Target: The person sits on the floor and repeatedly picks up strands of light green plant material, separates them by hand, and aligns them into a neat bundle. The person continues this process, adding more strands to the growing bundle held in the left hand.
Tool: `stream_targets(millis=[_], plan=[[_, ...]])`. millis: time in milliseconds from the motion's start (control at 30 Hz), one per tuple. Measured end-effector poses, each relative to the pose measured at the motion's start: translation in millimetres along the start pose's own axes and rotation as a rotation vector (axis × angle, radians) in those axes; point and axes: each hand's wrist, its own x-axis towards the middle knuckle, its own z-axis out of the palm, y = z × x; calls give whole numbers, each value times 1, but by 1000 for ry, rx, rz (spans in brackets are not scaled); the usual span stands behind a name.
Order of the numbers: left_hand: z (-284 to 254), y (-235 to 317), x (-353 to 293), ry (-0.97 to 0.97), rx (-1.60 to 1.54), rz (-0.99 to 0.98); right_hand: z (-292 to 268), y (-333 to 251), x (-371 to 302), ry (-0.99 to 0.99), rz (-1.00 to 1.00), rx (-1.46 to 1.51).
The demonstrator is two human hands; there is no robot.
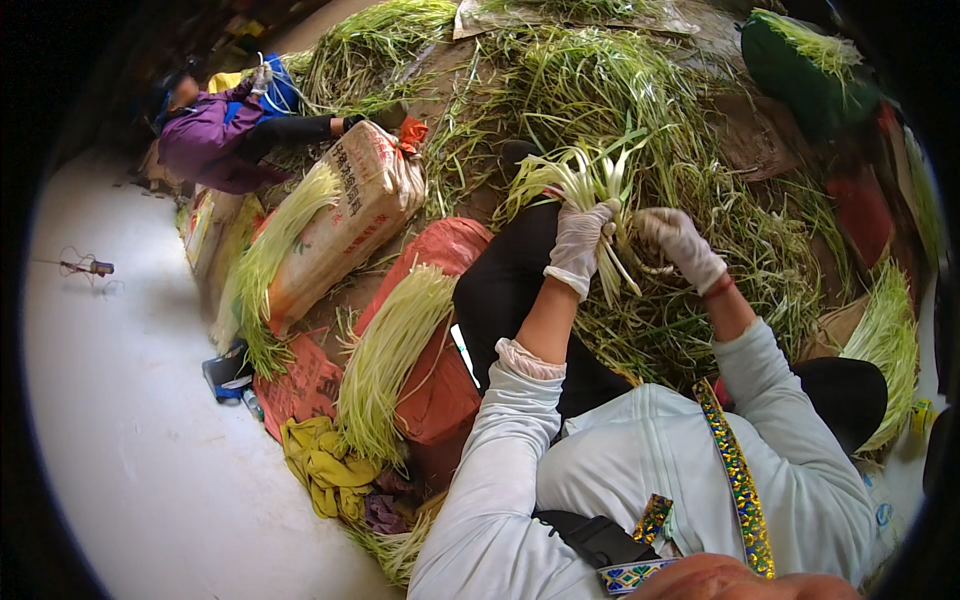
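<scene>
- Pale concrete floor (130,420) spreads at nine o'clock; loose green stalks heap at twelve.
- Left white-gloved hand (580,243) is clenched around a bundle of pale green-white stalks (590,180), long axis toward twelve.
- Right white-gloved hand (680,245), curled at three o'clock, fingers the bundle's base.

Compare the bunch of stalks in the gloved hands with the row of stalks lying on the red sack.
The held bunch is small and gripped in the gloved left hand, the right hand at its base; the row on the red sack is far bigger and lies untouched. The held bunch's stalks fan apart at the top; the row's stalks lie neatly side by side. Both are long stalks, pale shading to green.
</scene>
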Motion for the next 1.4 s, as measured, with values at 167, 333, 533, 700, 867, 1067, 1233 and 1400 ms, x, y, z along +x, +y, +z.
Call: stream_targets(millis=[167, 333, 533, 700, 867, 1067, 1233, 1400], plan=[[8, -11, -2, -32, -61, -14, -4, 16, 28, 151, -64, 449], [-4, 7, -3, 51, -277, 28, -67, 57, 20, 549, -18, 72], [5, 5, -5, -6, 4, 30, -111, 10, 5, 445, 119, -462], [13, -14, -5, -120, 46, 143, 3, -17, 23, 57, -257, 108], [-14, -4, -5, -50, 84, 53, -17, -20, -2, 264, -281, 521], [-27, 5, 0, -37, 182, -24, -106, -40, -19, 521, -506, 735], [-41, 29, 0, -148, -56, -6, -103, -48, -11, 536, -412, 552], [-29, 26, -10, -159, -55, 39, -27, -36, 13, 213, -279, 384]])
